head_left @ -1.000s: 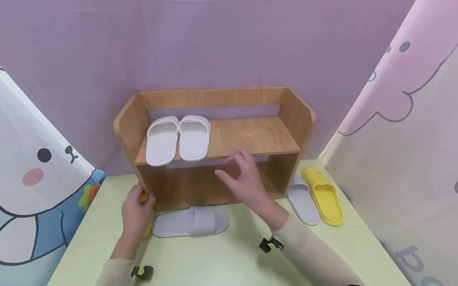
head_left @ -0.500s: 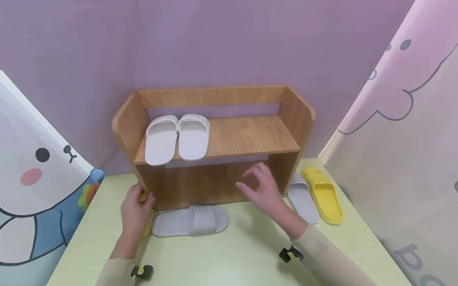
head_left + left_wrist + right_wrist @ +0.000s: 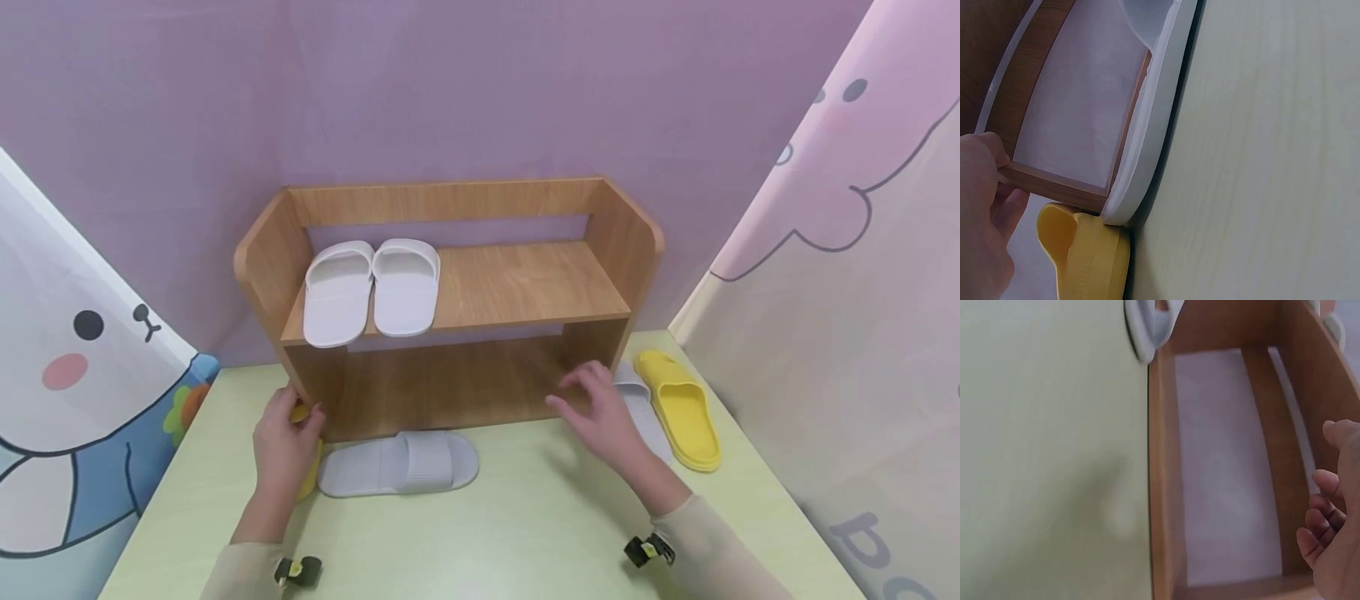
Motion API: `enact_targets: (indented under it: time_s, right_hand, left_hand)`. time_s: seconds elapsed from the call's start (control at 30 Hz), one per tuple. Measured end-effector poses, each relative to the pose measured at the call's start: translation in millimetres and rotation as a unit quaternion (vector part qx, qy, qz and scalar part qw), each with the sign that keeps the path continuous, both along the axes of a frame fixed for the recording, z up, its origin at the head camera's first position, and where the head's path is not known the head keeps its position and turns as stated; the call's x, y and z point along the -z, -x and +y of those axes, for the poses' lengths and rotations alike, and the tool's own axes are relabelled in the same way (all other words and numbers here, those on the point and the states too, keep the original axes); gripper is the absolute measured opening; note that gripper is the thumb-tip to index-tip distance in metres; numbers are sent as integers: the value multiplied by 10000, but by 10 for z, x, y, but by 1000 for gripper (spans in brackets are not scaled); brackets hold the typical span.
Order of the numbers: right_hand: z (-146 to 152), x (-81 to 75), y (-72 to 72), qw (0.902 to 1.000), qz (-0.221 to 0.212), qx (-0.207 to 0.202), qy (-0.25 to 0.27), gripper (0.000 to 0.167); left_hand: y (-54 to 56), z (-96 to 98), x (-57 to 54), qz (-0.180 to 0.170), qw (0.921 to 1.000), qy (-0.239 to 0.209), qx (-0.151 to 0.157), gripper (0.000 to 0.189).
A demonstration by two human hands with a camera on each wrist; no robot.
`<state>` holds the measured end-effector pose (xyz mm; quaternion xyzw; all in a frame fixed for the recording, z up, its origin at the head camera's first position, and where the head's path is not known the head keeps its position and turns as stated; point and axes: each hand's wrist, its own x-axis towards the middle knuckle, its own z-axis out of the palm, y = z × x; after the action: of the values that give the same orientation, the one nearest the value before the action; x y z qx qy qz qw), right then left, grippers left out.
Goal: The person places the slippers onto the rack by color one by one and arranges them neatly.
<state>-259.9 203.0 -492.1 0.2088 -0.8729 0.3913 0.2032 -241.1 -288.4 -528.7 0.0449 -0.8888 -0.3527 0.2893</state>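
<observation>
A two-tier wooden shoe rack [image 3: 532, 283] stands against the purple backdrop. My left hand [image 3: 285, 442] grips the lower front edge of its left side panel, thumb on one face and fingers on the other in the left wrist view. Beneath that hand, partly hidden, lies a yellow slipper [image 3: 1094, 262]. My right hand [image 3: 603, 417] holds nothing; its fingers are loosely bent in front of the rack's right side panel, overlapping a grey slipper [image 3: 648, 425] behind it. Two white slippers, one left [image 3: 337, 312] and one right [image 3: 407, 304], sit side by side on the upper shelf.
Another grey slipper [image 3: 405, 464] lies sideways on the pale table [image 3: 465, 542], along the rack's front edge. Right of the rack, a yellow slipper [image 3: 686, 421] lies beside the grey one. Printed cartoon cloths [image 3: 847, 350] flank both sides.
My right hand has moved right and down, from before the rack's middle to its right side panel. The left hand has stayed on the left panel; the slippers lie as before.
</observation>
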Motion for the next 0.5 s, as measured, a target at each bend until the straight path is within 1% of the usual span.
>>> enact_targets:
  time_s: [0.27,0.5]
  right_hand:
    - [394,176,21,9981,-275,528,-138,27]
    - [740,290,-21,9934,-478,1014,-247,25]
  left_hand:
    - [0,-16,13,186,9998,-21,-19,41]
    - [-2,-7,3,79,9999,-69,-4,40]
